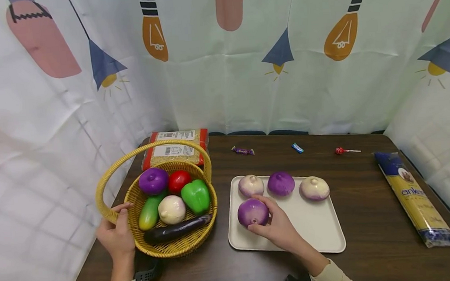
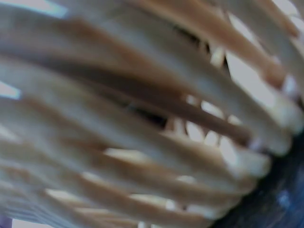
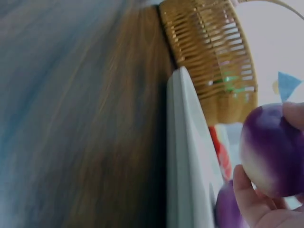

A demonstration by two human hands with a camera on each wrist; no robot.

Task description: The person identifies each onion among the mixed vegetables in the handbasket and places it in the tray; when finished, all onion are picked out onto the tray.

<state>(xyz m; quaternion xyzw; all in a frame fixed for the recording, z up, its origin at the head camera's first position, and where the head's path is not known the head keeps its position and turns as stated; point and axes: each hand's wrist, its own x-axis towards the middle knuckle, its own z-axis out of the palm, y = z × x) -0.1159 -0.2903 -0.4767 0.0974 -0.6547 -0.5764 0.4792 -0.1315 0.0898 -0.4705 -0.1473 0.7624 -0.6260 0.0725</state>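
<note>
My right hand [image 1: 277,227] grips a purple onion [image 1: 252,212] over the front left part of a white tray [image 1: 315,228]. In the right wrist view the fingers and thumb go round this onion [image 3: 270,152]. Behind it on the tray sit a whitish onion [image 1: 251,185], a second purple onion [image 1: 281,183] and a white-and-purple onion [image 1: 314,188]. On the left, my left hand [image 1: 117,235] holds a yellow wicker basket [image 1: 170,251] at the foot of its handle. The left wrist view shows only blurred wicker strands [image 2: 142,95] close up.
Inside the basket lie a purple onion [image 1: 153,181], tomato [image 1: 179,181], green pepper [image 1: 196,196], white onion [image 1: 172,209], cucumber [image 1: 149,212] and eggplant [image 1: 176,230]. Behind it are packets [image 1: 174,151]. Small sweets [image 1: 243,151] and a lollipop [image 1: 341,150] lie farther back; a pasta pack [image 1: 416,200] lies right.
</note>
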